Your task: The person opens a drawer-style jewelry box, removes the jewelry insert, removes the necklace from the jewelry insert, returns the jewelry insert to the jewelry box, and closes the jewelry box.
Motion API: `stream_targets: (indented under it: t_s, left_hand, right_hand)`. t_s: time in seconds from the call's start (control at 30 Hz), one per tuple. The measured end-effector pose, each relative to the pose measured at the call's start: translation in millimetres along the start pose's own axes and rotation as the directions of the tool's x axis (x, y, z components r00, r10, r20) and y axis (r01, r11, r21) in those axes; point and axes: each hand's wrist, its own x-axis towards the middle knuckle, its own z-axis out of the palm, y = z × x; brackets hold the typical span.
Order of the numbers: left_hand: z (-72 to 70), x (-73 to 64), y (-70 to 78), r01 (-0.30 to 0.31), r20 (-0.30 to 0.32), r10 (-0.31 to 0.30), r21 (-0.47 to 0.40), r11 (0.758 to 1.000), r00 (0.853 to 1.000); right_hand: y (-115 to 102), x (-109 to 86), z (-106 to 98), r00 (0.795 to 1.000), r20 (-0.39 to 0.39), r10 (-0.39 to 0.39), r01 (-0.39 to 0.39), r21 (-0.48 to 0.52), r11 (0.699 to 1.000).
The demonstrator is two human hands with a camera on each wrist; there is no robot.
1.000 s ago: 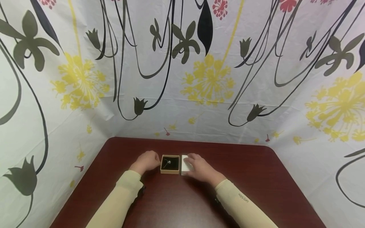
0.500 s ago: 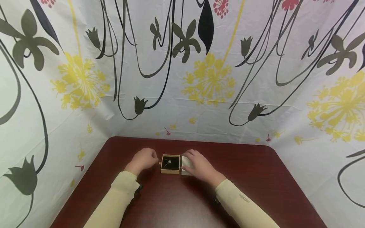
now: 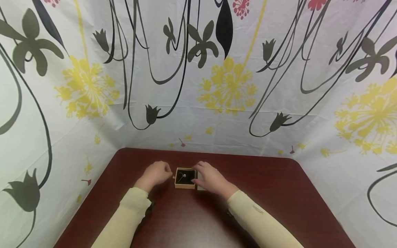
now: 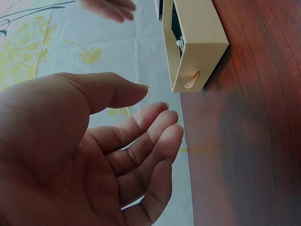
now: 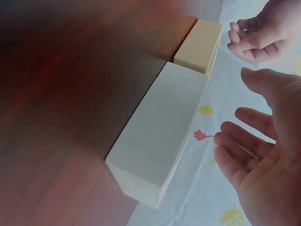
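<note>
A tan jewelry box drawer [image 3: 185, 187] with a black lining sits on the table, a silver necklace [image 3: 184, 176] with a small pendant lying inside. Its left end carries a small ribbon pull tab [image 4: 193, 80]. Against the drawer's right end is the white box sleeve [image 5: 160, 122], partly hidden under my right hand in the head view. My left hand [image 3: 156, 173] is just left of the tab, fingers loosely bent and holding nothing. Over the sleeve hovers my right hand [image 3: 211, 177], its thumb and fingers spread apart, with the fingertips overlapping the drawer's right edge in the head view.
The dark red wooden table [image 3: 186, 220] has rounded far corners. A white cloth [image 3: 192, 134] printed with flowers hangs around its back and sides.
My left hand has drawn slightly left, away from the drawer's tab. My right hand has shifted left from the sleeve toward the drawer's right edge. Drawer and sleeve stay in place.
</note>
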Motion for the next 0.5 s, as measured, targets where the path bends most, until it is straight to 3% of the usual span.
stream_targets:
  t_s: [0.5]
  left_hand:
    - [1.7,-3.5,3.1,-0.008,-0.005,0.008,0.005,1.0,1.0]
  right_hand:
    - [-10,44.3,12,0.987,0.158,0.021,-0.02,-0.006,1.0]
